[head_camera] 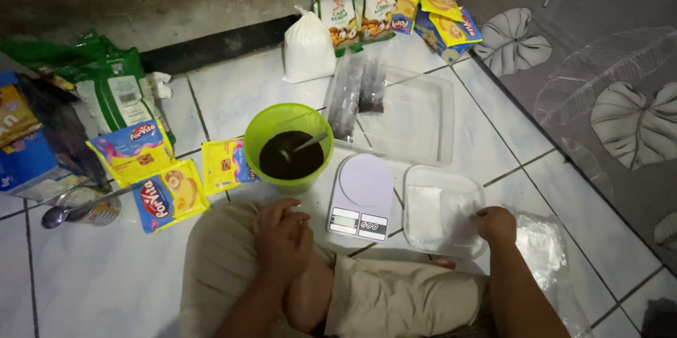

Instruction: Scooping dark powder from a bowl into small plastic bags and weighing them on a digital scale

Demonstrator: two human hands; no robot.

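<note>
My right hand (496,225) is curled on the near right corner of a small clear plastic tub (441,211), fingers bent over its rim, lower right of centre in the frame; the tub sits on the white tiled floor (106,274) with a crumpled clear plastic bag (546,253) just beside it on the right. My left hand (282,236) rests loosely closed on my knee at bottom centre, gripping nothing. Between the two hands, a white kitchen scale (361,195) sits on the tiles. Up and left of it stands a green bowl (289,142) of dark powder with a spoon (305,145) stuck in it. Behind the tub lies a larger clear tray (416,116). Yellow and blue sachets (169,193) lie scattered at the left, and a white bag (308,47) leans near the wall at top centre.
</note>
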